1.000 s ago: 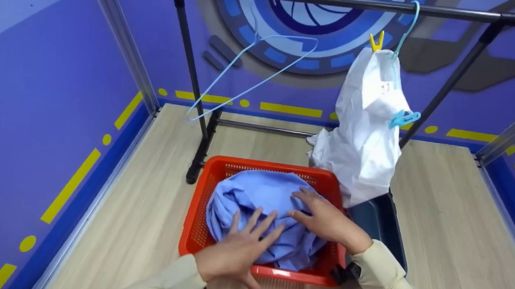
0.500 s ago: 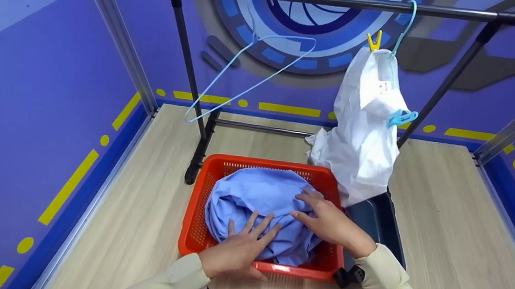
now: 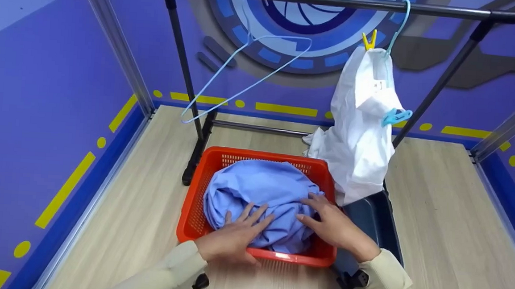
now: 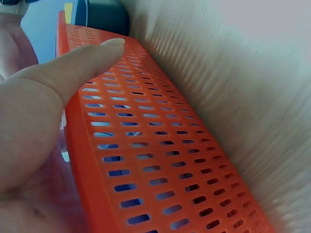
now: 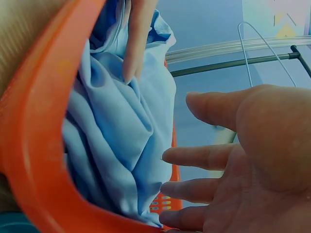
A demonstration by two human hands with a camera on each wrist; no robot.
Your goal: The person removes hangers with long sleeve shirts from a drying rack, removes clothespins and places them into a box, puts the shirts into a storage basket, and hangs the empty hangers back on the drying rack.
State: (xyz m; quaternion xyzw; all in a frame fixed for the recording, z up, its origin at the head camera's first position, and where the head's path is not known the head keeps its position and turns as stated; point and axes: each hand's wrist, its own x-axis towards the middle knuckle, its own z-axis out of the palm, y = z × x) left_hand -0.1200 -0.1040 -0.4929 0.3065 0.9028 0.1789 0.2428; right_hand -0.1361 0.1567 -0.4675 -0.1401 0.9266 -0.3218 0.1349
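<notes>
A crumpled light-blue cloth point(image 3: 257, 180) fills a red perforated basket point(image 3: 261, 154) on the wooden floor. My left hand point(image 3: 229, 239) straddles the front rim, its straight, spread fingers over the cloth. In the left wrist view the thumb point(image 4: 77, 65) lies along the outside of the basket wall. Reaching over the basket's right side is my right hand point(image 3: 337, 227), fingertips right at the cloth's edge. The right wrist view shows that hand's fingers point(image 5: 199, 156) extended and apart, with nothing between them.
Behind the basket stands a black clothes rack point(image 3: 329, 0). From it hang a bare blue hanger point(image 3: 217, 75) and a white garment point(image 3: 360, 137) with a yellow clothespin point(image 3: 369, 40) and a blue clothespin point(image 3: 396, 117). A dark basin point(image 3: 371, 218) sits at the basket's right.
The basket with the cloth has shifted away from me, toward the rack. My left hand has come down onto its front rim and moved forward with it; the right hand stays close to the cloth.
</notes>
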